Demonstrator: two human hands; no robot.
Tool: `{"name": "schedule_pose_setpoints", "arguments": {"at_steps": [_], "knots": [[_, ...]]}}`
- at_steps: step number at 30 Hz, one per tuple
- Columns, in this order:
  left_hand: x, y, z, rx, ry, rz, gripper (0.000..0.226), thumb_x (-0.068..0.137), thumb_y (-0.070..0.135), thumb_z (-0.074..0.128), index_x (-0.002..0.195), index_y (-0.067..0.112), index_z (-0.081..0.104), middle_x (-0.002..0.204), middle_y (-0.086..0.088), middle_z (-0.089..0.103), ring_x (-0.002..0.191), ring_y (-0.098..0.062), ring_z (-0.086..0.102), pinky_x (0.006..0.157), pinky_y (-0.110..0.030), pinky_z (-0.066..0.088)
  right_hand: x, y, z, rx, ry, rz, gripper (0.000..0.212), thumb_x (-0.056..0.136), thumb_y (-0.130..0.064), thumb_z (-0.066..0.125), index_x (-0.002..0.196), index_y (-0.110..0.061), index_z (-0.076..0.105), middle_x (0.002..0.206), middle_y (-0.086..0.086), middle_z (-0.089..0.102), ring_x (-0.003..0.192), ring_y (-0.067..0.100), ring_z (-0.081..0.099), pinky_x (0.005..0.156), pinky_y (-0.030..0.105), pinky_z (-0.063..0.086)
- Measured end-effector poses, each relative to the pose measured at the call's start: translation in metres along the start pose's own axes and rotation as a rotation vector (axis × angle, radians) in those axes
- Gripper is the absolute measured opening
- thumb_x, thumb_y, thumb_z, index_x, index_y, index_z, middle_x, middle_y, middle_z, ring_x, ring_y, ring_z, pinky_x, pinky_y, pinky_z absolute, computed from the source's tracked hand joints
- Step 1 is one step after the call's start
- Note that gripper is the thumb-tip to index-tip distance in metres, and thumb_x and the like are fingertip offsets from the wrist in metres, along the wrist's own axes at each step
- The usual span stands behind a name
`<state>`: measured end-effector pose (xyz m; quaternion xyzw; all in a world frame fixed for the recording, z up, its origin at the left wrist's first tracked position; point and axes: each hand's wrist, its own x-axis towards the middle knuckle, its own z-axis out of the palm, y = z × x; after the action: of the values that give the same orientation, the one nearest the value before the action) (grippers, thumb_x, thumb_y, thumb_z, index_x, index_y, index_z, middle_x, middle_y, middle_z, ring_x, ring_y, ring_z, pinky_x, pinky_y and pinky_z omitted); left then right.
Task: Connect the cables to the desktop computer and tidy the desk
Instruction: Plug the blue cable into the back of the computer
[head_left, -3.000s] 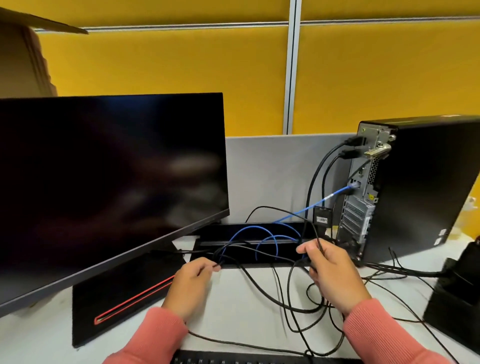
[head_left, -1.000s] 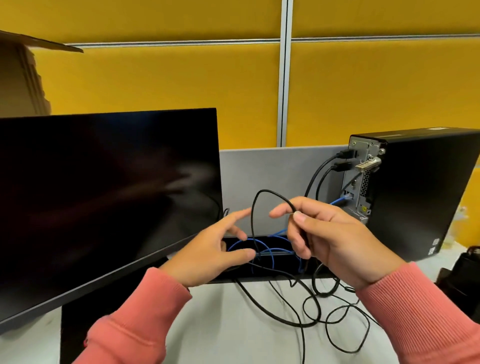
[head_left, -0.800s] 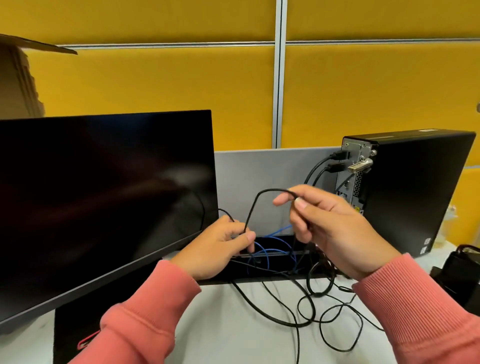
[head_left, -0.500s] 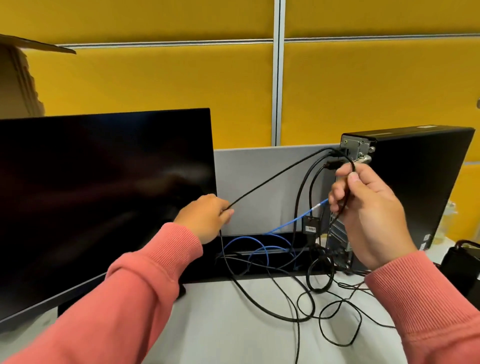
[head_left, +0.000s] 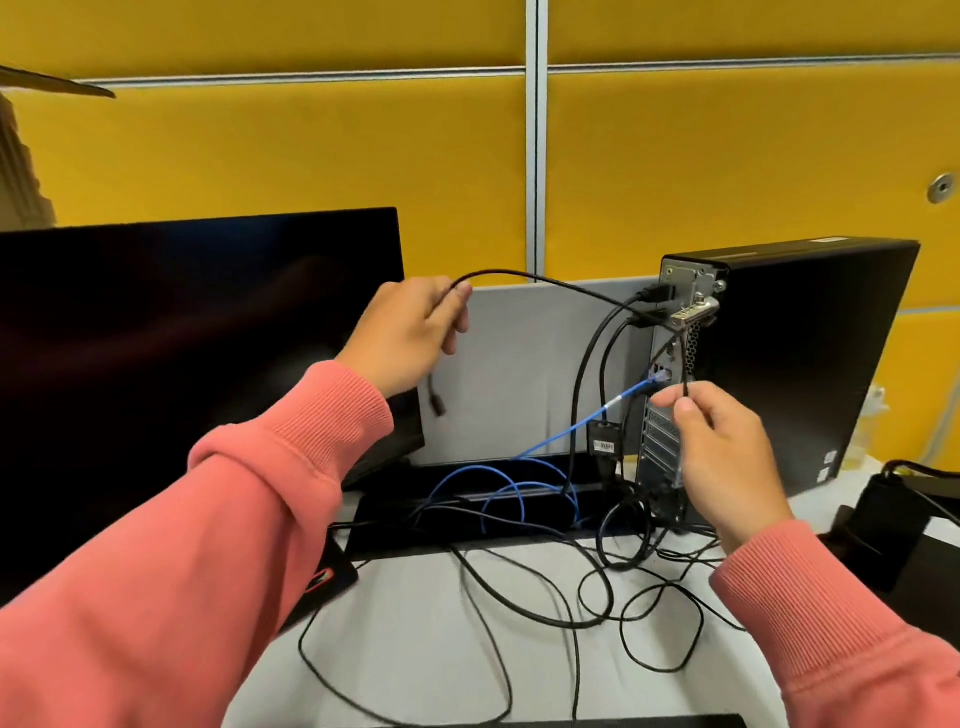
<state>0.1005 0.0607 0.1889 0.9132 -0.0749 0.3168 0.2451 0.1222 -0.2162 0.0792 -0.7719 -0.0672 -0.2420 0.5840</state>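
A thin black cable (head_left: 550, 283) is stretched in the air between my two hands. My left hand (head_left: 410, 335) grips it near its loose end, and the plug (head_left: 438, 404) dangles below that hand. My right hand (head_left: 719, 444) pinches the same cable lower down, just in front of the rear panel of the black desktop computer (head_left: 810, 358). Thick black cables (head_left: 582, 374) and a blue network cable (head_left: 587, 423) are plugged into that panel.
A dark monitor (head_left: 197, 332) stands at the left on its flat base (head_left: 332, 577). Loose black cables (head_left: 545, 608) lie tangled on the white desk (head_left: 415, 654). A black cable tray (head_left: 467, 519) holds blue loops. A black device (head_left: 904, 525) sits at the right.
My left hand has risen with the cable and drawn its plug end free, while my right hand dropped from the top of the rear panel to its middle.
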Motion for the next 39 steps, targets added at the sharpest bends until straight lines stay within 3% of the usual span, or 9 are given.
{"name": "schedule_pose_setpoints", "arguments": {"at_steps": [3, 6, 13, 21, 24, 28, 32, 36, 39], "knots": [[-0.010, 0.002, -0.004, -0.118, -0.033, -0.028, 0.043, 0.109, 0.039, 0.043, 0.084, 0.013, 0.067, 0.060, -0.001, 0.054, 0.050, -0.011, 0.049, 0.054, -0.028, 0.044, -0.003, 0.010, 0.004, -0.164, -0.061, -0.021, 0.028, 0.104, -0.018, 0.044, 0.098, -0.028, 0.070, 0.104, -0.001, 0.059, 0.086, 0.003, 0.053, 0.070, 0.025, 0.038], [-0.023, -0.002, -0.005, -0.285, -0.108, -0.100, 0.036, 0.106, 0.033, 0.054, 0.087, 0.007, 0.071, 0.052, 0.007, 0.037, 0.044, -0.010, 0.031, 0.045, -0.026, 0.026, -0.006, 0.021, 0.007, -0.208, -0.119, 0.011, 0.028, 0.104, -0.016, 0.045, 0.095, -0.026, 0.070, 0.100, -0.002, 0.065, 0.085, 0.008, 0.057, 0.069, 0.026, 0.041], [-0.049, -0.010, -0.005, -0.954, -0.213, -0.300, 0.024, 0.103, 0.011, 0.048, 0.098, 0.000, 0.069, 0.063, 0.004, 0.029, 0.050, -0.007, 0.018, 0.044, -0.022, 0.010, -0.019, 0.031, 0.013, -0.158, -0.196, 0.107, 0.025, 0.099, -0.011, 0.055, 0.083, -0.026, 0.068, 0.084, -0.003, 0.071, 0.072, 0.020, 0.070, 0.075, 0.041, 0.060], [-0.053, -0.007, 0.020, -1.172, -0.112, -0.420, 0.027, 0.105, 0.009, 0.043, 0.103, -0.002, 0.068, 0.065, 0.002, 0.033, 0.048, -0.005, 0.022, 0.043, -0.020, 0.012, -0.029, 0.038, 0.033, -0.124, -0.360, 0.143, 0.023, 0.101, -0.008, 0.055, 0.086, -0.017, 0.071, 0.104, -0.003, 0.070, 0.077, 0.013, 0.074, 0.083, 0.040, 0.062], [-0.055, -0.004, 0.026, -1.284, -0.041, -0.459, 0.028, 0.105, 0.007, 0.040, 0.112, -0.002, 0.067, 0.069, 0.001, 0.036, 0.048, -0.005, 0.025, 0.044, -0.021, 0.014, -0.028, 0.038, 0.034, -0.133, -0.383, 0.156, 0.022, 0.101, -0.011, 0.055, 0.114, -0.018, 0.072, 0.107, -0.005, 0.070, 0.087, 0.009, 0.074, 0.090, 0.041, 0.060], [-0.066, 0.000, 0.038, -1.445, 0.130, -0.509, 0.041, 0.104, -0.001, 0.035, 0.134, 0.012, 0.059, 0.068, 0.000, 0.041, 0.053, -0.008, 0.026, 0.044, -0.020, 0.019, -0.028, 0.024, 0.026, -0.146, -0.313, 0.118, 0.051, 0.099, -0.013, 0.059, 0.147, -0.027, 0.048, 0.129, -0.006, 0.058, 0.099, 0.011, 0.068, 0.099, 0.036, 0.053], [-0.079, 0.009, 0.050, -1.520, 0.216, -0.525, 0.040, 0.103, -0.001, 0.034, 0.132, 0.005, 0.061, 0.069, 0.001, 0.041, 0.051, -0.007, 0.026, 0.041, -0.019, 0.021, -0.046, -0.007, 0.017, -0.002, -0.259, -0.057, 0.031, 0.096, -0.017, 0.064, 0.122, -0.032, 0.064, 0.121, -0.013, 0.058, 0.091, 0.000, 0.064, 0.080, 0.016, 0.048], [-0.089, 0.026, 0.062, -1.618, 0.343, -0.510, 0.039, 0.102, -0.003, 0.032, 0.127, 0.003, 0.061, 0.068, 0.002, 0.043, 0.052, -0.007, 0.028, 0.044, -0.018, 0.025, -0.071, -0.030, 0.022, 0.267, -0.623, -0.027, 0.031, 0.088, -0.033, 0.064, 0.118, -0.029, 0.067, 0.106, 0.000, 0.071, 0.092, 0.022, 0.070, 0.076, 0.030, 0.058], [-0.095, 0.037, 0.072, -1.651, 0.417, -0.492, 0.037, 0.103, -0.002, 0.031, 0.124, 0.002, 0.062, 0.071, 0.002, 0.043, 0.054, -0.008, 0.031, 0.050, -0.019, 0.028, -0.085, -0.031, 0.031, 0.325, -0.649, -0.069, 0.027, 0.089, -0.020, 0.070, 0.116, -0.024, 0.068, 0.090, 0.011, 0.069, 0.074, 0.031, 0.070, 0.066, 0.027, 0.054]]}}
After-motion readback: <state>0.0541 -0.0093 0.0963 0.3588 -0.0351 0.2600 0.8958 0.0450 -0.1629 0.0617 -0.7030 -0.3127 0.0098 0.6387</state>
